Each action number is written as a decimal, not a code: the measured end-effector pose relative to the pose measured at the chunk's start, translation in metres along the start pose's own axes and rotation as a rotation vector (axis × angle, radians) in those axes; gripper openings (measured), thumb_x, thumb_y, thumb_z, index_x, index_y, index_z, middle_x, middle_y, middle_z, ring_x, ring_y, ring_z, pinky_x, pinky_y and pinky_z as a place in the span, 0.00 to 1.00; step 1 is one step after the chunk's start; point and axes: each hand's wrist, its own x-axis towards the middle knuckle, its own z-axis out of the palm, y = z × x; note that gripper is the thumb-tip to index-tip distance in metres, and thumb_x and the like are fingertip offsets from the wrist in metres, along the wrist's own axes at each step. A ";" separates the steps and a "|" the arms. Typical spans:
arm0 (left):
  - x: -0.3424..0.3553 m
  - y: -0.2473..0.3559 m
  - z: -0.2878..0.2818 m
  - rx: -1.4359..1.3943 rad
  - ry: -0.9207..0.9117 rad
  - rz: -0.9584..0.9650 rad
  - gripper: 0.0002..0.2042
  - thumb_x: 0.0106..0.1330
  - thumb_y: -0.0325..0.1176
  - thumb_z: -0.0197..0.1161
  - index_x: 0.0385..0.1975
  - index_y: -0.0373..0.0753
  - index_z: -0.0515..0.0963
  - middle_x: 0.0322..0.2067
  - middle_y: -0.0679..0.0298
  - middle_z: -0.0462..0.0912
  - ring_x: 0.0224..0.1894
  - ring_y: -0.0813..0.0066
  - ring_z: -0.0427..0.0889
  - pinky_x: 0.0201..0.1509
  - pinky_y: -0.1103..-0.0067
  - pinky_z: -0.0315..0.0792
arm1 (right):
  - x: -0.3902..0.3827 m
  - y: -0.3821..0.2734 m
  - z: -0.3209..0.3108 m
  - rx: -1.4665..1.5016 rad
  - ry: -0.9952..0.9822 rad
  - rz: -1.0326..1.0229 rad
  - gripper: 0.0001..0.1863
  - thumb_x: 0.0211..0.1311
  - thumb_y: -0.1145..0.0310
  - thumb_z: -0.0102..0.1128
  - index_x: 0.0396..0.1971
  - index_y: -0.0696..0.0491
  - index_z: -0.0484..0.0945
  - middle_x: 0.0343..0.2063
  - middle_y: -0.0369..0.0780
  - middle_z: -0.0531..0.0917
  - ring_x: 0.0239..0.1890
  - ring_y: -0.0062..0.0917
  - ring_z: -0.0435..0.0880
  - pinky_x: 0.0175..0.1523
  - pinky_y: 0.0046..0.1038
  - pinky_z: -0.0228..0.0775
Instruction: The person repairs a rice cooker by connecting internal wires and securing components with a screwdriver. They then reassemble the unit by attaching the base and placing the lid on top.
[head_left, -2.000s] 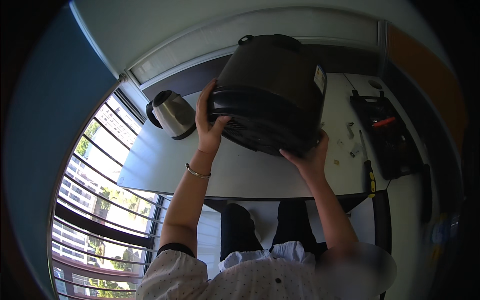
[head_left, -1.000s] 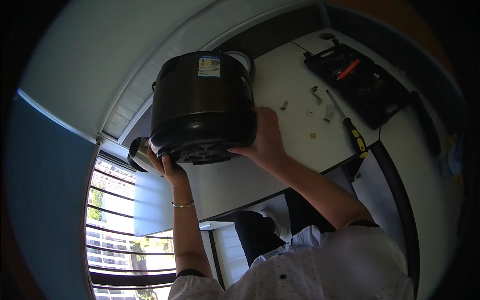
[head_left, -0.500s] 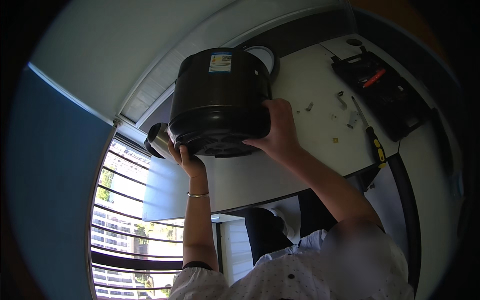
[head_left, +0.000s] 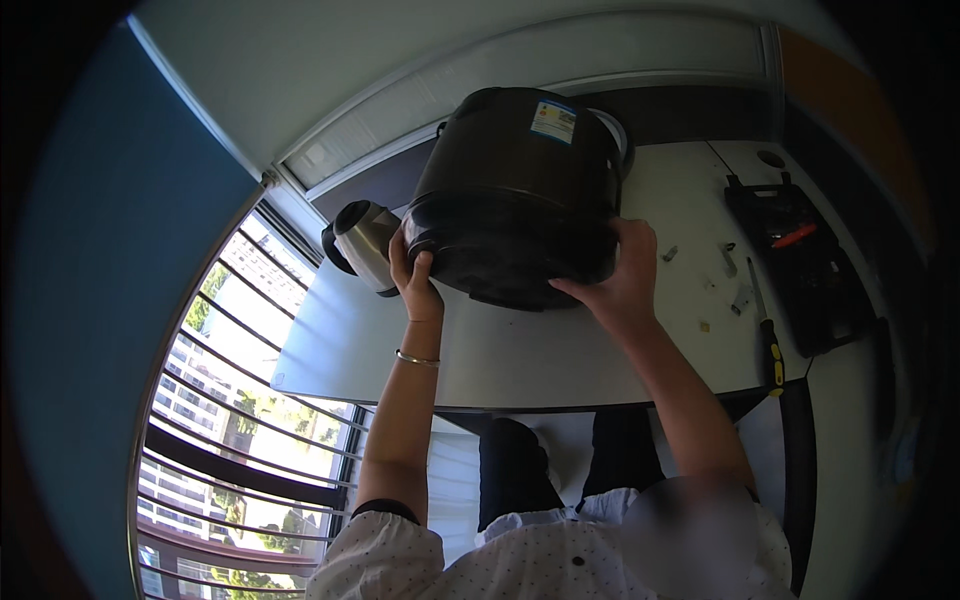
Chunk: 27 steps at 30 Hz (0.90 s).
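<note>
A large dark rice cooker (head_left: 515,165) is tipped back over the table, its black underside (head_left: 500,255) turned toward me and a blue-and-white label on its far part. My left hand (head_left: 415,275) grips the base's left edge, thumb on the underside and the other fingers mostly hidden behind. On the right edge, my right hand (head_left: 628,275) is closed round the base with its thumb reaching under. Whether the cooker's far part rests on the table is hidden from me.
Left of the cooker stands a steel kettle (head_left: 368,240) with a black handle. A yellow-and-black screwdriver (head_left: 770,345) lies at the right, by a black tool case (head_left: 815,275) holding a red tool (head_left: 795,236). Several small metal parts (head_left: 740,298) are scattered on the white table (head_left: 560,365). Behind is a low partition.
The cooker and both hands have shifted rightward in the picture as the whole view turned. Both hands keep their hold, and the underside shows from a slightly different angle.
</note>
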 end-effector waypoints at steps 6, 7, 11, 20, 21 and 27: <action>-0.003 0.004 -0.006 -0.067 -0.152 -0.065 0.42 0.49 0.54 0.64 0.61 0.37 0.57 0.57 0.57 0.61 0.61 0.64 0.60 0.64 0.73 0.52 | 0.001 0.000 0.002 0.030 -0.003 0.032 0.39 0.23 0.62 0.80 0.41 0.57 0.67 0.39 0.41 0.67 0.45 0.33 0.66 0.49 0.35 0.62; -0.005 0.002 -0.005 -0.126 -0.160 -0.099 0.43 0.49 0.55 0.64 0.63 0.38 0.54 0.58 0.56 0.61 0.62 0.63 0.58 0.65 0.73 0.50 | 0.001 0.002 0.003 0.040 -0.005 0.022 0.40 0.24 0.62 0.80 0.41 0.57 0.67 0.40 0.41 0.67 0.45 0.33 0.66 0.49 0.35 0.62; -0.015 -0.020 -0.009 -0.265 -0.121 -0.253 0.45 0.50 0.57 0.64 0.64 0.41 0.52 0.59 0.56 0.59 0.63 0.63 0.56 0.66 0.72 0.49 | 0.000 0.006 0.005 0.050 -0.017 0.025 0.41 0.26 0.61 0.80 0.43 0.57 0.65 0.40 0.41 0.66 0.45 0.31 0.67 0.50 0.34 0.63; -0.017 -0.015 0.007 -0.444 0.088 -0.328 0.35 0.52 0.43 0.67 0.56 0.29 0.64 0.51 0.54 0.72 0.55 0.65 0.69 0.61 0.76 0.58 | -0.003 0.000 0.008 0.219 -0.014 0.135 0.42 0.28 0.64 0.80 0.44 0.59 0.63 0.43 0.42 0.66 0.48 0.30 0.68 0.55 0.34 0.64; -0.016 -0.012 0.007 -0.420 0.111 -0.325 0.34 0.51 0.42 0.68 0.56 0.29 0.65 0.50 0.54 0.73 0.54 0.66 0.70 0.60 0.76 0.59 | -0.005 0.003 0.011 0.270 -0.006 0.160 0.41 0.28 0.64 0.80 0.44 0.60 0.63 0.43 0.42 0.66 0.48 0.30 0.68 0.56 0.33 0.64; -0.015 -0.009 0.015 -0.374 0.151 -0.336 0.30 0.54 0.39 0.67 0.54 0.29 0.67 0.48 0.56 0.75 0.49 0.70 0.73 0.56 0.79 0.64 | -0.006 0.004 0.012 0.322 0.032 0.234 0.42 0.28 0.65 0.80 0.45 0.61 0.63 0.44 0.43 0.66 0.47 0.29 0.68 0.55 0.30 0.65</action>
